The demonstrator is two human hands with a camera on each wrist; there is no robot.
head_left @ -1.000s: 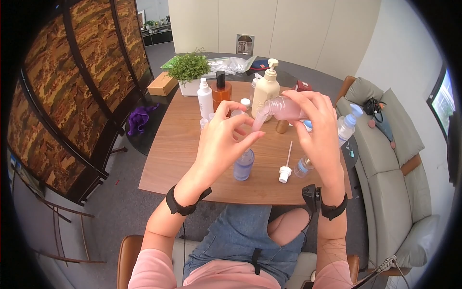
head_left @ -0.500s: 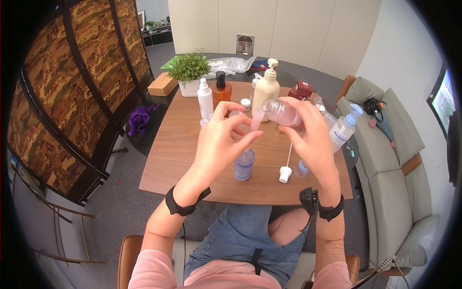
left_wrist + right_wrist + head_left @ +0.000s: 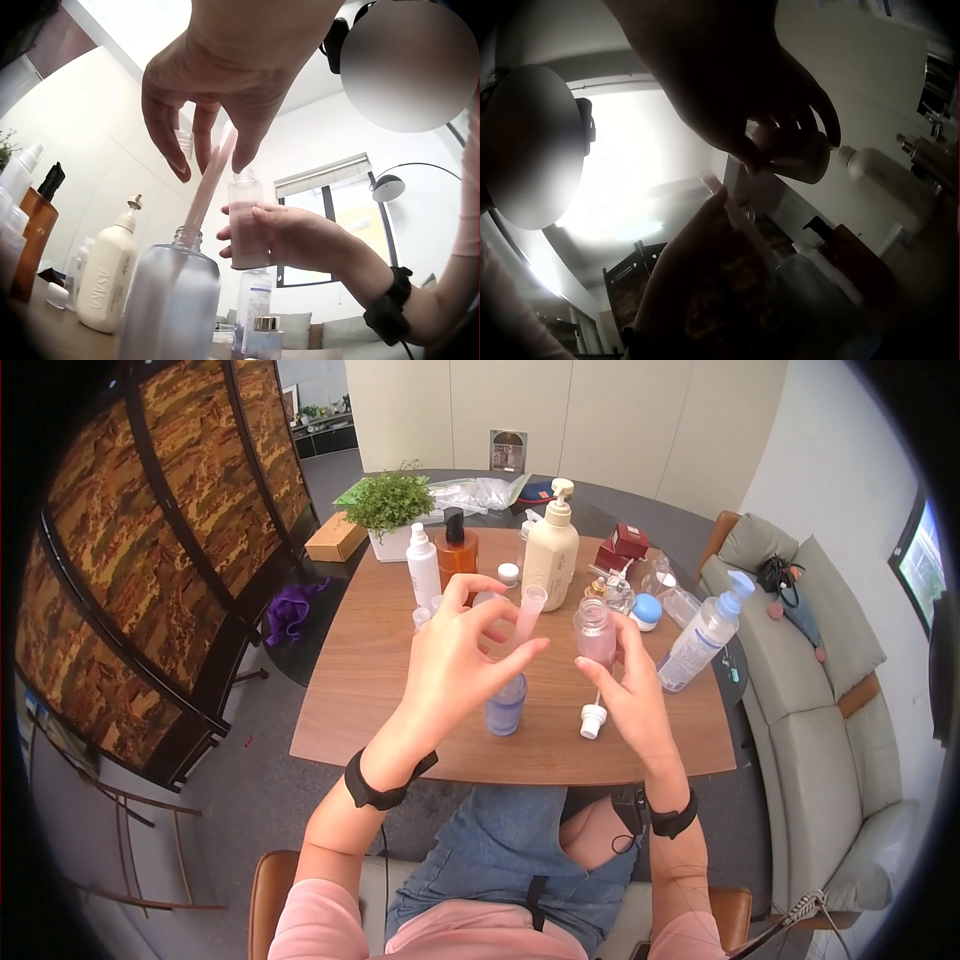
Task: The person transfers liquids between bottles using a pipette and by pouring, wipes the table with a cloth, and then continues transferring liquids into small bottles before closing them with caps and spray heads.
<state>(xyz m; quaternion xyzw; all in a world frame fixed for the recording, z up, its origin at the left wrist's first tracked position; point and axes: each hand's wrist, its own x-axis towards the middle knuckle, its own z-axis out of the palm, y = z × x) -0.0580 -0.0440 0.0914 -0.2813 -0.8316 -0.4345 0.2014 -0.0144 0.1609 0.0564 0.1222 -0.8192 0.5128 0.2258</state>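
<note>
My left hand (image 3: 450, 660) pinches a slim pink tube (image 3: 529, 618) with a wide open top. In the left wrist view the tube's lower end slants into the neck of a translucent bluish bottle (image 3: 172, 300), which stands on the table below that hand. A clear threaded piece (image 3: 184, 142) shows behind the left fingers. To the right, my right hand (image 3: 642, 705) grips a small clear bottle (image 3: 596, 635) of pink liquid, uncapped and upright, apart from the tube. A white pump head (image 3: 592, 722) with a long straw lies under the right hand.
A cream pump bottle (image 3: 550, 560), an amber bottle (image 3: 459, 555) and a white spray bottle (image 3: 424, 565) stand behind the hands. To the right are a blue-lidded jar (image 3: 646, 612), a clear blue-pump bottle (image 3: 703, 640) and a dark red box (image 3: 625, 543). A potted plant (image 3: 390, 505) stands back left.
My right hand has lowered the bottle of pink liquid away from the tube and turned it from tilted to upright. My left hand stays nearly in place with the tube.
</note>
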